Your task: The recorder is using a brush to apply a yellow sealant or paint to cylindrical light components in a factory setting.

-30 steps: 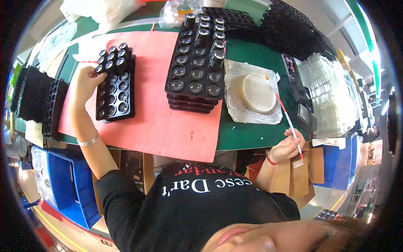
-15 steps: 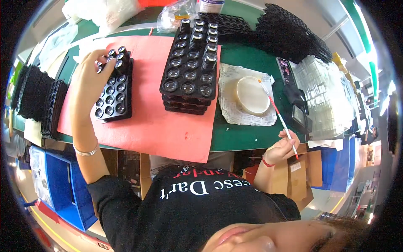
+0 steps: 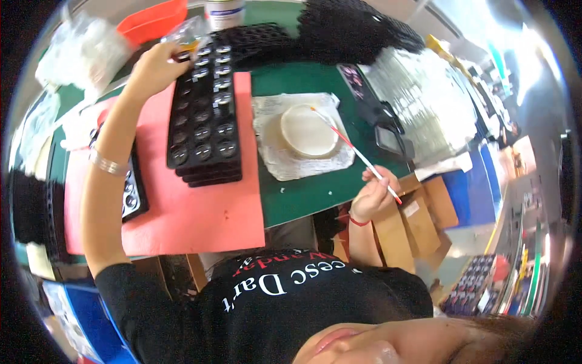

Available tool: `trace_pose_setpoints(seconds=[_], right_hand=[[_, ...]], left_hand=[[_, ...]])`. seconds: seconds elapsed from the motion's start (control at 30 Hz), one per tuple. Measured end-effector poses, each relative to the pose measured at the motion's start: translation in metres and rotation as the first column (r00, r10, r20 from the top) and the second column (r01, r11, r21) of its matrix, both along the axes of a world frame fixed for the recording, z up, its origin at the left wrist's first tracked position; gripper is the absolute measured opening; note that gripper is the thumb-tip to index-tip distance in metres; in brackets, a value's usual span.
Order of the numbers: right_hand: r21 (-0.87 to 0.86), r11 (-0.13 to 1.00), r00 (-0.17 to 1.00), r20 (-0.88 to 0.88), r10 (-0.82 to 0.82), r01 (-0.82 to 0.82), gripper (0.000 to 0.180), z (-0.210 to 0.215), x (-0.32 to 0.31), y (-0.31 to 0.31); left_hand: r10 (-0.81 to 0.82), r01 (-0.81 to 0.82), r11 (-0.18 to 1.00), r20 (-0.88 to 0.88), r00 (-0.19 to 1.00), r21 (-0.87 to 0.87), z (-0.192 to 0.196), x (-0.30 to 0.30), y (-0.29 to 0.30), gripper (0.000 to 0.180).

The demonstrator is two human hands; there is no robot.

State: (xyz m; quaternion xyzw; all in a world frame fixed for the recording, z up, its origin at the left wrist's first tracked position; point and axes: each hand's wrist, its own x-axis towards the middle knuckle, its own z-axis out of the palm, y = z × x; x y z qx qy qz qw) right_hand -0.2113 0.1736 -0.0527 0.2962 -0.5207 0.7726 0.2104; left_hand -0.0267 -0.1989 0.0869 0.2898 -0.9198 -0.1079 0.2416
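My left hand [image 3: 159,71] reaches to the far left corner of a stack of black trays [image 3: 206,173]. Its fingers close round a small black cylindrical part there, mostly hidden by them. More black cylinders with shiny tops stand in the far rows; glassy round pieces sit in the nearer pockets. In my right hand [image 3: 377,193] is a slim white-and-red brush [image 3: 357,153], its tip over the far rim of a round pale dish [image 3: 309,134]. A second black tray [image 3: 136,188] lies left, largely behind my left forearm.
The trays stand on a pink mat [image 3: 176,233] over a green table [image 3: 291,203]. Printed paper [image 3: 285,170] lies under the dish. Black netted trays [image 3: 357,36] and clear trays [image 3: 418,103] are piled behind and right. A white tub [image 3: 224,13] stands beyond.
My left hand has left the smaller tray and moved right to the far end of the tall stack. The view has shifted; my right hand still holds the brush over the dish.
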Motion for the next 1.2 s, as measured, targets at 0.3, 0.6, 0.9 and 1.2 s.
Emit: trace_pose_setpoints(seconds=[0.3, 0.6, 0.9, 1.2], right_hand=[[-0.003, 0.993, 0.992, 0.042, 0.115, -0.115, 0.024, 0.006, 0.000, -0.007], [-0.035, 0.991, 0.989, 0.061, 0.133, -0.131, 0.030, 0.006, -0.013, 0.010], [0.038, 0.971, 0.916, -0.343, -0.209, 0.236, 0.036, 0.047, -0.020, 0.026], [0.243, 0.930, 0.762, -0.645, -0.057, 0.275, 0.037, 0.082, -0.017, 0.019]], left_hand=[[-0.006, 0.049, 0.993, -0.357, 0.934, 0.112, 0.031, 0.042, 0.038, 0.026], [-0.789, 0.793, 0.609, -0.074, 0.609, 0.036, -0.035, 0.036, 0.207, 0.031], [-0.363, 0.467, 0.529, -0.309, 0.879, 0.709, -0.087, 0.031, 0.200, 0.031], [-0.274, 0.408, 0.399, -0.318, 0.907, 0.821, -0.088, 0.033, 0.197, 0.029]])
